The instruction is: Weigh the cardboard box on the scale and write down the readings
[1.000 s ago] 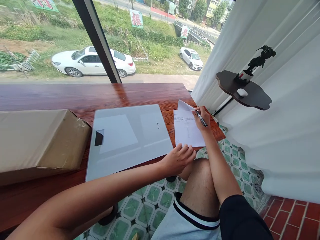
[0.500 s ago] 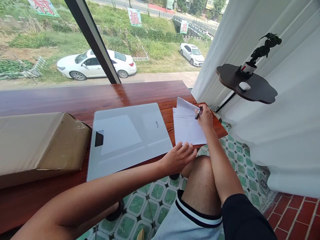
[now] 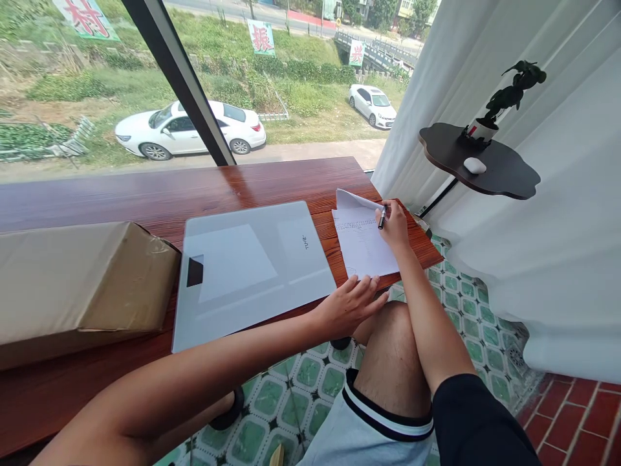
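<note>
A spiral notebook (image 3: 371, 249) lies on the wooden table near its right end, its turned-over sheet raised at the far side. My right hand (image 3: 395, 226) rests at the notebook's upper right, fingers closed around a dark pen (image 3: 382, 217) whose lower end points at the page. Too small to read are the marks on the paper. At the table's front edge, by the notebook's near edge, my left hand (image 3: 350, 303) lies palm down with its fingers stretched out; it holds nothing. Left of the notebook is a flat grey-white panel (image 3: 242, 259) with a small dark rectangle.
On the left of the table (image 3: 291, 175) stands a cardboard box (image 3: 87, 285). To the right, a dark scalloped stand (image 3: 514, 178) carries a potted plant (image 3: 485, 129) and a white mouse-shaped object (image 3: 474, 166). White curtains (image 3: 557, 259) hang behind it. My knee (image 3: 388, 336) is under my hands.
The notebook has shifted slightly left and turned a little. My right hand and the pen moved slightly left with it, the pen now more upright. My left hand moved slightly right.
</note>
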Tool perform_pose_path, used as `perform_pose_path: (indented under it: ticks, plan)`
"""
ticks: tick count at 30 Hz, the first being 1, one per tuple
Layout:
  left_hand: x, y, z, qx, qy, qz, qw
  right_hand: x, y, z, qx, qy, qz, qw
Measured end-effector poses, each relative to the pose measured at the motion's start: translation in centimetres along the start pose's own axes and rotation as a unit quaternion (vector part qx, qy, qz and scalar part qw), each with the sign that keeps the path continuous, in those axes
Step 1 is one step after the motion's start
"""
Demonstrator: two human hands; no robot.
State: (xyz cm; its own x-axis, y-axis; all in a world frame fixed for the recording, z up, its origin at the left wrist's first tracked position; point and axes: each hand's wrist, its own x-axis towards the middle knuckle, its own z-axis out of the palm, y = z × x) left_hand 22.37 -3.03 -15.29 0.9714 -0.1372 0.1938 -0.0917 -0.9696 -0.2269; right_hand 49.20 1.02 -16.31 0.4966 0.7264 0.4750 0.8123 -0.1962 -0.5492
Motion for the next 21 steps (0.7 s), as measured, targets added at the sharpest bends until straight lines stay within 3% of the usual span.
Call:
perform_pose_path:
  ticks: [7, 17, 21]
  plan:
    - [-0.2, 0.1, 0.1, 0.021, 0.044, 0.033, 0.998, 0.0, 0.4, 0.0, -0.005, 0.015, 0.01, 1.0]
    - [-0.1, 0.0, -0.2, 0.0, 0.006, 0.024, 1.0, 0.0, 0.2, -1.0, -0.039, 0.022, 0.022, 0.999]
    - [-0.1, 0.0, 0.0, -0.003, 0.013, 0.028, 1.0, 0.2, 0.0, -0.6, -0.036, -0.007, 0.01, 0.999]
